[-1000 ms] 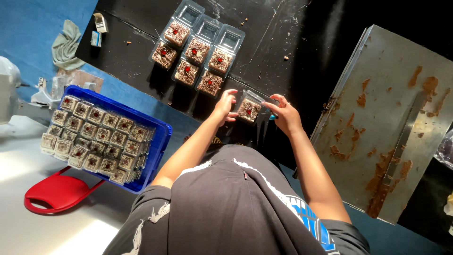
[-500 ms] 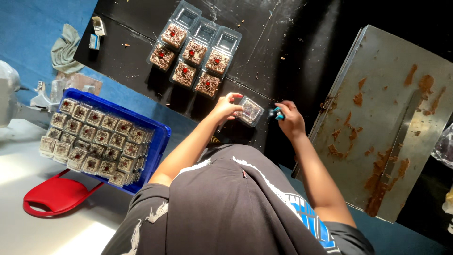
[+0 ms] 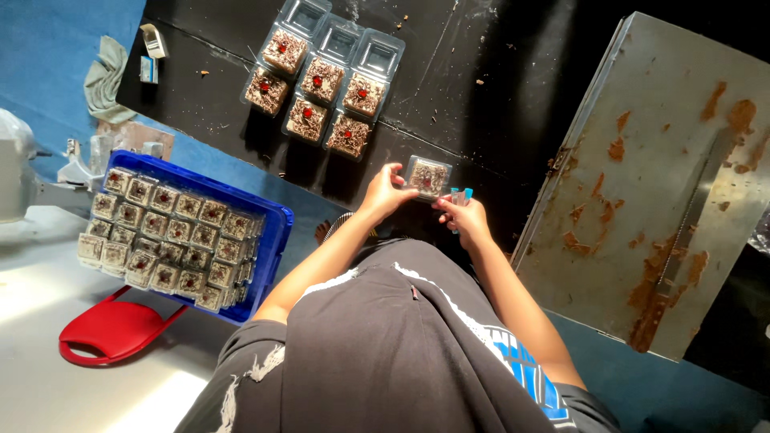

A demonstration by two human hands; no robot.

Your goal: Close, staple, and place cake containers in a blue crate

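Note:
My left hand (image 3: pixel 383 192) grips the left side of a small clear plastic box (image 3: pixel 427 176) with a chocolate-flaked cake piece inside, held just above the black table (image 3: pixel 497 88). On the box's near right corner rests my right hand (image 3: pixel 464 216), which also pinches a small blue-and-clear object (image 3: pixel 463 195). Beyond my hands, several open clear boxes of cake (image 3: pixel 321 88) with red cherries sit in two rows, lids folded back.
A blue crate (image 3: pixel 273 240) stacked with several closed cake boxes stands at my left. A stained metal tray (image 3: pixel 666 176) with a long knife lies at the right. A red stool (image 3: pixel 112 333), a cloth (image 3: pixel 103 80) and a tape dispenser (image 3: pixel 152 40) are at the left.
The box in my hands has moved slightly toward me and its lid now looks shut. My right hand has shifted onto its near corner.

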